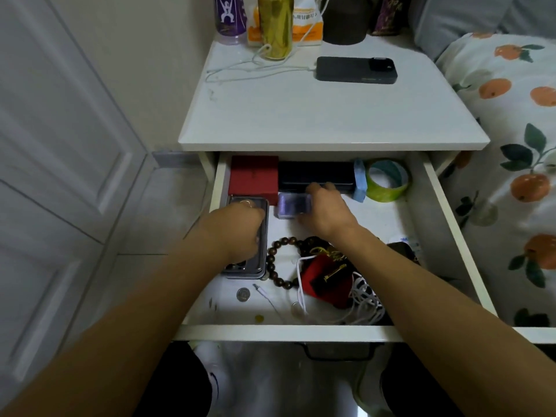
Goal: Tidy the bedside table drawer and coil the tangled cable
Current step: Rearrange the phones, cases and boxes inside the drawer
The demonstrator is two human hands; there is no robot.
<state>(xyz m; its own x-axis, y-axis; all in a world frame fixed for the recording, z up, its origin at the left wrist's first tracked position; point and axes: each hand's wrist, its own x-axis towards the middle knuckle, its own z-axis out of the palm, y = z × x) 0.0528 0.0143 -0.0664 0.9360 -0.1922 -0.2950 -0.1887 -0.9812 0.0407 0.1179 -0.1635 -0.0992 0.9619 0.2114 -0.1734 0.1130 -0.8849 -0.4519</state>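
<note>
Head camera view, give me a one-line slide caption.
Both hands reach into the open drawer: left hand on a phone, right hand gripping a small purple box.

A dark phone (357, 70) is laid flat on top of the white table (301, 115), toward two o'clock, with a white charging lead (258, 69) plugged into its left end and trailed off toward ten o'clock. Along the far edge, at twelve o'clock, a purple bottle (230, 18), a gold cylinder (276, 25), an orange and white packet (307, 25), a dark round pot (346, 21) and a purple patterned pouch (389, 15) are lined up from left to right. At three o'clock a bed (511, 176) is covered in white fabric printed with oranges and leaves. At nine o'clock a white panelled door (60, 145) is seen.
</note>
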